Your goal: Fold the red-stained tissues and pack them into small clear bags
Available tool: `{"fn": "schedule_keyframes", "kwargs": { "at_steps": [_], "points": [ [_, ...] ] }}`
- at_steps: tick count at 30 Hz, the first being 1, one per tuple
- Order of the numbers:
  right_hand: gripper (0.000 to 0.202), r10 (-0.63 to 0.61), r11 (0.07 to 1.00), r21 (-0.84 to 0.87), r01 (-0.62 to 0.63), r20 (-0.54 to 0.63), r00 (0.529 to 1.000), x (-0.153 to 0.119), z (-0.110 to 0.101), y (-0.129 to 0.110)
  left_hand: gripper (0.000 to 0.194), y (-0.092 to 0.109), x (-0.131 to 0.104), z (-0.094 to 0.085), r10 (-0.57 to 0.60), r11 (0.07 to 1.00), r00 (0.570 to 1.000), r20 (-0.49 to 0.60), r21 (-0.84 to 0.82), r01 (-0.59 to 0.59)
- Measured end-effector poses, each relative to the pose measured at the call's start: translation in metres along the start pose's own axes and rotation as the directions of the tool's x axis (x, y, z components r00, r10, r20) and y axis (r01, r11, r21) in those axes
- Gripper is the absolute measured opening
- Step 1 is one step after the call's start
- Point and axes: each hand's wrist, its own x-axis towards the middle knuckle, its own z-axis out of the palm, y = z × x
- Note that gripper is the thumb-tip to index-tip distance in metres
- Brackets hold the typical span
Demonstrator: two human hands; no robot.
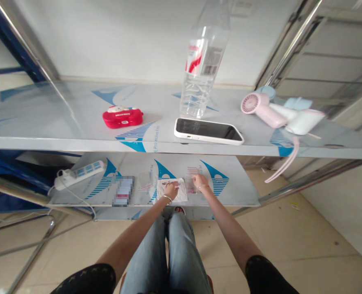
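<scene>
On the lower shelf (238, 192), a white crumpled sheet (181, 197), paper or thin plastic, lies flat. Over it is my left hand (171, 190), its fingers drawn together around something small, thin and reddish that I cannot make out. Just to the right, my right hand (200, 183) has its fingers closed at a small clear bag (192, 189). Thin pinkish strips (193, 170) show at the bag's top; whether the fingers pinch them or the bag is too small to tell. Left of the sheet lies another clear bag (145, 179) with thin pink pieces.
A phone with a blurred screen (124, 191) and a white power strip (81, 173) lie left on the lower shelf. The upper shelf (159, 96) overhangs at the back, bearing a red case (122, 117), plastic bottle (202, 73), white-edged phone (209, 130) and pink handheld fan (262, 108).
</scene>
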Motion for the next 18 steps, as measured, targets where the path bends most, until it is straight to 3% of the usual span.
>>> {"fn": "schedule_keyframes", "kwargs": {
  "at_steps": [5, 9, 14, 18],
  "points": [
    [0.05, 0.038, 0.999, -0.03, -0.042, -0.131, 0.991, -0.003, 0.011, -0.004, 0.037, -0.036, -0.02, -0.031, -0.09, 0.984, 0.972, -0.216, 0.128, 0.12],
    [0.062, 0.084, 0.996, 0.057, -0.072, -0.244, 0.966, -0.028, 0.029, -0.025, 0.041, -0.07, -0.037, -0.047, -0.168, 0.95, 0.927, -0.334, 0.196, 0.243],
    [0.053, -0.13, 0.951, 0.22, 0.22, -0.361, 0.923, -0.104, 0.087, -0.071, 0.045, -0.102, -0.055, -0.055, -0.23, 0.914, 0.919, -0.321, 0.253, 0.317],
    [0.04, -0.257, 0.891, 0.274, 0.363, -0.354, 0.899, -0.154, 0.119, -0.092, 0.044, -0.111, -0.063, -0.063, -0.165, 0.923, 0.955, -0.248, 0.302, 0.238]
  ]
}}
